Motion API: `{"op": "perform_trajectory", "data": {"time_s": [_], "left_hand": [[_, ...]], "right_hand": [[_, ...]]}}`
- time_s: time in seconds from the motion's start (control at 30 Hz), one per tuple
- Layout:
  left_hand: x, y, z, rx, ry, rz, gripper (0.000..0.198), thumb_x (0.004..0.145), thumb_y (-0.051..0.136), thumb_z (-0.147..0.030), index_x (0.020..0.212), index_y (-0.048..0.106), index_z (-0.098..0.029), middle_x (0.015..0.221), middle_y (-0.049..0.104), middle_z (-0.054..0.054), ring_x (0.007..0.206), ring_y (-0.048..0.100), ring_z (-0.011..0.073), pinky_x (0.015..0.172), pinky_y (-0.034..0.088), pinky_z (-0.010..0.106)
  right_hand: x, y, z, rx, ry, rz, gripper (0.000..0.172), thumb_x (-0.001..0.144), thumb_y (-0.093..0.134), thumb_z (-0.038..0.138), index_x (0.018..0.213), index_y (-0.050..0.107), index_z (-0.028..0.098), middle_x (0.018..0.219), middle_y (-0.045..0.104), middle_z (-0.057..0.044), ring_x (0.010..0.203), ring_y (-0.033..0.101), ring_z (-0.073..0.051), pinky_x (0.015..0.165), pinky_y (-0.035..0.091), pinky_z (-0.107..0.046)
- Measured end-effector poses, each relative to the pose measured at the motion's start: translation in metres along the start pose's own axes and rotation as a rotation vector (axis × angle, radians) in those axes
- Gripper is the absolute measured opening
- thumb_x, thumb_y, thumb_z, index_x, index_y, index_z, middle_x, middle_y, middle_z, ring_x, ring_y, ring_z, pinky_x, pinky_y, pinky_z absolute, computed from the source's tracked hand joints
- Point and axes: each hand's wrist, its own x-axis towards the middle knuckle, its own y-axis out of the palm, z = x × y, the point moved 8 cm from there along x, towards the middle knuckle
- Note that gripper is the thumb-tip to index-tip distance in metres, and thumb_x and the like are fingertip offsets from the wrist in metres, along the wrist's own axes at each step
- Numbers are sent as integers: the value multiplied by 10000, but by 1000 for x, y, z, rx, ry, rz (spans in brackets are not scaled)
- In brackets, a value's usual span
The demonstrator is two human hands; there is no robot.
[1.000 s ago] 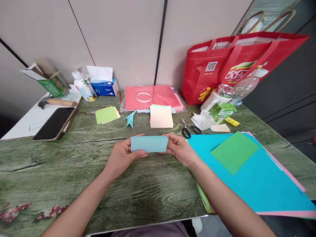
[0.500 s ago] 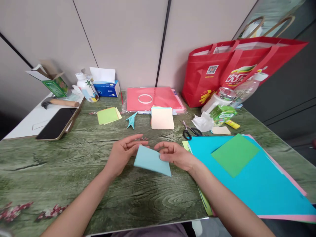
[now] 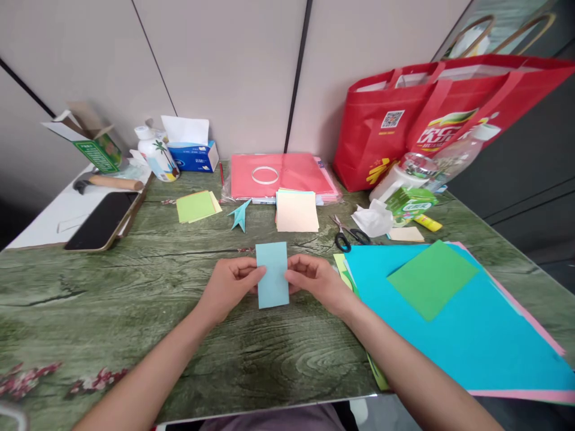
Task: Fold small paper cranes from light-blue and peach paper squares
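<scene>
Between my two hands a light-blue folded paper (image 3: pixel 272 287) stands tall and narrow above the table's middle. My left hand (image 3: pixel 231 284) pinches its left edge, thumb on the front face. On the opposite edge, my right hand (image 3: pixel 318 284) grips it the same way, with the other fingertips hidden behind the paper. Beyond them lies a folded light-blue origami figure (image 3: pixel 241 215), beside a stack of cream paper squares (image 3: pixel 296 211). Black-handled scissors (image 3: pixel 347 233) rest past my right hand.
Large blue sheets (image 3: pixel 449 353) with a green square (image 3: pixel 433 278) on top cover the right side. A red bag (image 3: pixel 390 131), tissue box (image 3: pixel 195 157) and pink paper pack (image 3: pixel 287 176) line the back. A phone (image 3: pixel 101 221) and hammer (image 3: pixel 112 182) lie left.
The light-blue paper has turned from lying sideways and tilted to upright. My left hand has closed on its left edge; my right hand still holds it.
</scene>
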Motion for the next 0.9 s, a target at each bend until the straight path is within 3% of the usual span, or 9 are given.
{"op": "perform_trajectory", "data": {"time_s": [0.13, 0.3, 0.47, 0.67, 0.8, 0.9], "left_hand": [[-2, 6, -4, 73, 23, 64, 208, 706, 646, -320, 836, 727, -179, 686, 700, 18, 558, 595, 151, 494, 471, 216], [-3, 5, -5, 88, 34, 52, 233, 745, 603, -349, 838, 722, -172, 660, 681, 13, 526, 554, 135, 471, 437, 211], [-3, 7, -7, 173, 72, 93, 224, 764, 579, -342, 744, 722, -170, 611, 655, 0, 508, 525, 124, 453, 385, 198], [-5, 19, 1, 124, -30, 223, 191, 728, 629, -315, 820, 702, -165, 703, 694, 15, 578, 587, 144, 502, 419, 203], [-2, 11, 7, 53, -111, 135, 198, 696, 659, -282, 836, 692, -146, 730, 714, 31, 611, 620, 155, 540, 460, 216], [-1, 4, 5, 38, -93, 70, 178, 691, 664, -271, 816, 692, -147, 721, 717, 22, 618, 629, 145, 548, 476, 205]], "right_hand": [[0, -6, 6, 7, -62, -71, 222, 663, 709, 366, 741, 610, 183, 655, 597, 30, 584, 571, -94, 529, 531, -223], [-1, -4, 4, -2, -46, -65, 219, 637, 732, 330, 668, 582, 174, 621, 604, 39, 543, 582, -85, 534, 543, -228], [-2, -3, 6, 0, -63, -81, 210, 664, 711, 334, 780, 622, 184, 634, 600, 39, 560, 579, -88, 525, 539, -221], [-1, -15, 7, -1, -124, -186, 179, 704, 679, 341, 734, 631, 171, 620, 592, 22, 525, 540, -85, 473, 497, -203], [-1, -27, 7, 65, -159, -290, 187, 691, 688, 342, 721, 627, 167, 639, 586, 21, 551, 532, -86, 513, 489, -209], [-1, -26, 7, 80, -158, -279, 178, 682, 693, 329, 768, 643, 182, 679, 605, 17, 586, 535, -95, 538, 481, -219]]}}
